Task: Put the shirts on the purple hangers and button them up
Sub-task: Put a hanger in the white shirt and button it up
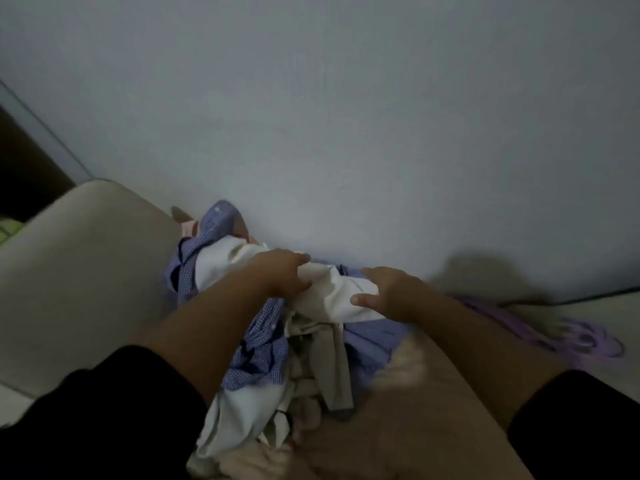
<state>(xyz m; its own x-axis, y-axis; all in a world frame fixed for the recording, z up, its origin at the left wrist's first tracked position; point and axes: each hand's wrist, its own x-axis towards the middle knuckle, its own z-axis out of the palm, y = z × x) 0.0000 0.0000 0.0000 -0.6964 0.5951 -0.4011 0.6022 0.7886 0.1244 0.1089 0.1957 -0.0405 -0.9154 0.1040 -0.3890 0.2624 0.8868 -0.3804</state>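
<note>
Pale, smooth wall (346,116) is filling most of the view, and a beige cushioned surface (79,271) with a rounded corner is being seen below it on the left. Against the foot of the wall a crumpled heap of shirts (277,327) is being shown: a blue-and-white checked shirt (258,351), a plain lilac one (370,341) and a cream-white shirt (332,296) lying on top, all soft and creased. The cream-white shirt is being gripped by the left hand (285,273), whose fingers are curled into a fold of the cloth. The right hand (389,292) is being laid on the same shirt with fingers spread and fairly straight. Purple hangers (568,336), thin and looped, are lying blurred to the right of the heap, just beside the right forearm. Black sleeves (114,410) are covering both upper arms.
</note>
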